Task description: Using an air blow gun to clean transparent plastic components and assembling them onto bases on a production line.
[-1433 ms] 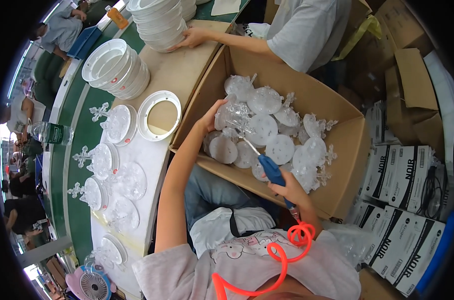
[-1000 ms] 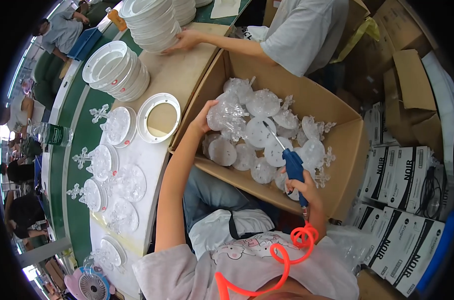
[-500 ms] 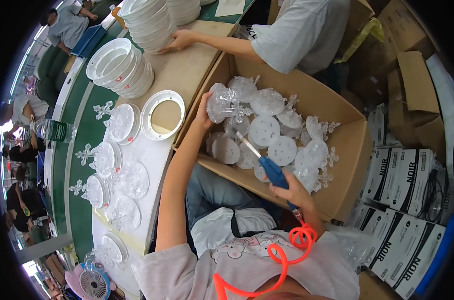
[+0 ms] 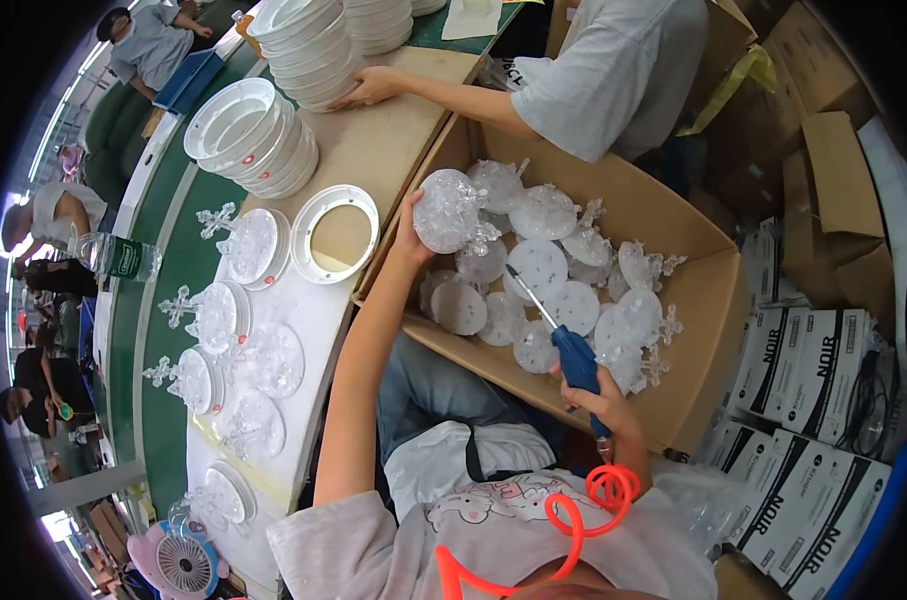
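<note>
My left hand (image 4: 410, 232) grips a clear plastic round piece (image 4: 444, 208) by its edge, above the left end of a cardboard box (image 4: 664, 200). A cross-shaped part on the piece points toward the box. My right hand (image 4: 610, 402) is wrapped round a blue air blow gun (image 4: 576, 355) with a thin metal nozzle. An orange coiled hose (image 4: 614, 484) runs from its lower end. The nozzle tip lies over the box, apart from the held piece. Several similar clear round pieces (image 4: 538, 268) lie heaped in the box, some with crosses.
On the bench at left stand clear pieces on white discs (image 4: 259, 250), a white ring (image 4: 304, 235) and stacked white rings (image 4: 299, 60). A co-worker's hand (image 4: 374, 86) touches a stack. White cartons (image 4: 804, 370) stand at right. A small fan (image 4: 186, 565) sits at lower left.
The clear piece in my left hand has turned, its round face now more toward me. The blow gun has moved right and down, its nozzle farther from the piece.
</note>
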The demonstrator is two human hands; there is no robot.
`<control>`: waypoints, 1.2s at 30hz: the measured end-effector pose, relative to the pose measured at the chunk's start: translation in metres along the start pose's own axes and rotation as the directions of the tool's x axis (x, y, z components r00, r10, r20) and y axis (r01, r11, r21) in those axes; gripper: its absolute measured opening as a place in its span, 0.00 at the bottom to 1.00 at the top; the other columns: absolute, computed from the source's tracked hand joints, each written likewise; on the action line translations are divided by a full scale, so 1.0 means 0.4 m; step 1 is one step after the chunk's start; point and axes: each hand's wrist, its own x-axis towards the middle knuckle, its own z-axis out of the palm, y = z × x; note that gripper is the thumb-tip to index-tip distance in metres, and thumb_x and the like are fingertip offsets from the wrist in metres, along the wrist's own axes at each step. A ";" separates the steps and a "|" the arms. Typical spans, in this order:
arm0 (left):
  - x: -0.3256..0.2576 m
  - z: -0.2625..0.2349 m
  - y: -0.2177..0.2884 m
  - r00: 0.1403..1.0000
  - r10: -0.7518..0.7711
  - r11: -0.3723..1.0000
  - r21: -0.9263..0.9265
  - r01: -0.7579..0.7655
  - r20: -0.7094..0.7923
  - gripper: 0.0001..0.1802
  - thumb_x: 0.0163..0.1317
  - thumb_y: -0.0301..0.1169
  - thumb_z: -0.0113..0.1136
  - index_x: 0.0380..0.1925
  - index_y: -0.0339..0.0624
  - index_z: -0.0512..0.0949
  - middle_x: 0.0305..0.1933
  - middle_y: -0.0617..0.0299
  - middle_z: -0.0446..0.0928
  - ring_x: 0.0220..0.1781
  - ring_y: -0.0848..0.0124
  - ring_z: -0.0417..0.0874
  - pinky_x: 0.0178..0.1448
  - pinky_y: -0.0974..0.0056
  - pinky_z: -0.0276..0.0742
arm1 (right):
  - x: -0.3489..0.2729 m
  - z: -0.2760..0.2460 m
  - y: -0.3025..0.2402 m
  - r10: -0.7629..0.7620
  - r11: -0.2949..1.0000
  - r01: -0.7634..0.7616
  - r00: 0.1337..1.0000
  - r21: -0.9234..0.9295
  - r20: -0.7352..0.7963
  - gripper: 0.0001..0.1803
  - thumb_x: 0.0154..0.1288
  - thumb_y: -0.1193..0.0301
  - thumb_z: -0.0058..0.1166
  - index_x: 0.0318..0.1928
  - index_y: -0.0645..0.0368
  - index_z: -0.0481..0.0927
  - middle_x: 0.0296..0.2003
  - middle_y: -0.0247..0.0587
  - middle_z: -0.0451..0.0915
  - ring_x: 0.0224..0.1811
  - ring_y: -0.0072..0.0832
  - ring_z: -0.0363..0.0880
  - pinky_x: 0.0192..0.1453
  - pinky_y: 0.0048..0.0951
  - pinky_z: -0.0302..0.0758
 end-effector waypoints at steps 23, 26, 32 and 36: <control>-0.020 0.028 0.002 0.991 0.113 0.994 0.018 -0.112 -0.070 0.32 0.59 0.50 0.46 0.58 0.40 0.65 0.56 0.49 0.71 0.56 0.53 0.73 0.59 0.45 0.69 | 0.059 0.017 -0.021 0.014 0.964 0.006 0.997 -0.266 0.072 0.17 0.54 0.73 0.50 0.47 0.59 0.73 0.27 0.30 0.69 0.29 0.17 0.64 0.36 0.20 0.63; -0.019 0.033 0.004 0.991 0.103 0.995 0.013 -0.102 -0.090 0.32 0.59 0.50 0.46 0.58 0.40 0.65 0.56 0.49 0.71 0.56 0.54 0.74 0.59 0.45 0.69 | 0.044 0.027 -0.035 0.022 0.983 -0.014 0.999 -0.182 0.043 0.16 0.53 0.73 0.49 0.45 0.59 0.73 0.24 0.27 0.68 0.25 0.15 0.63 0.32 0.19 0.62; -0.022 0.039 0.005 0.988 0.125 0.992 0.004 -0.125 -0.091 0.32 0.59 0.50 0.46 0.57 0.39 0.65 0.56 0.50 0.71 0.55 0.55 0.74 0.60 0.47 0.69 | 0.055 0.025 -0.022 0.049 0.980 -0.034 0.996 -0.198 0.069 0.17 0.52 0.74 0.50 0.45 0.57 0.73 0.24 0.26 0.68 0.26 0.15 0.63 0.33 0.19 0.62; -0.015 0.030 -0.007 0.989 0.068 0.995 0.076 -0.058 -0.135 0.29 0.60 0.47 0.46 0.55 0.40 0.67 0.54 0.51 0.73 0.54 0.58 0.75 0.59 0.52 0.71 | 0.057 0.048 -0.036 0.021 0.974 -0.012 0.999 -0.225 0.036 0.16 0.53 0.74 0.51 0.45 0.58 0.73 0.25 0.27 0.69 0.27 0.16 0.64 0.34 0.19 0.62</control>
